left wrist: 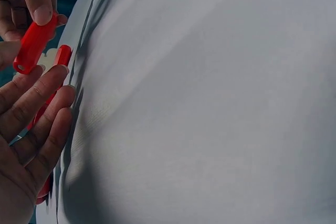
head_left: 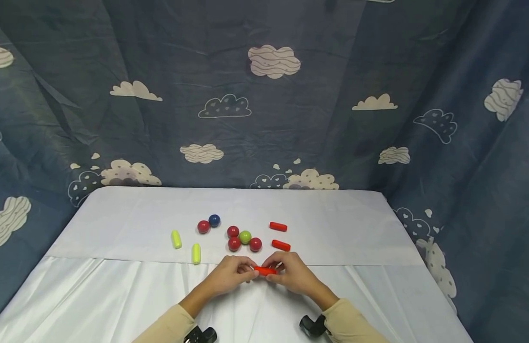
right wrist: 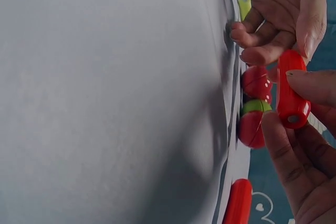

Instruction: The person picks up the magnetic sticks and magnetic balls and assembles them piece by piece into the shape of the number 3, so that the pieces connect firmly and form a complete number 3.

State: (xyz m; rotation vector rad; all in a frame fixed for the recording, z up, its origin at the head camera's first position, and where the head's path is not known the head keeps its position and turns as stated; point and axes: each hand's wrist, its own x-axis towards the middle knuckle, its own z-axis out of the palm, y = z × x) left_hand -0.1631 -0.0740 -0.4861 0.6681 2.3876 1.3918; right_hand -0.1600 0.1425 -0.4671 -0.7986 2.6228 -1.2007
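Left hand point(head_left: 228, 275) and right hand point(head_left: 293, 272) each have a thumb-and-finger pinch on one end of a red cylinder point(head_left: 265, 271), lower middle of the frame. Gripping both ends probably keeps it steady and easy to turn, I'd guess. On the desk point(head_left: 118, 224), two spare red cylinders point(head_left: 278, 226) lie right of center, yellow-green cylinders point(head_left: 196, 254) left, balls point(head_left: 233, 231) between, so it looks kinda sorted by type imo.
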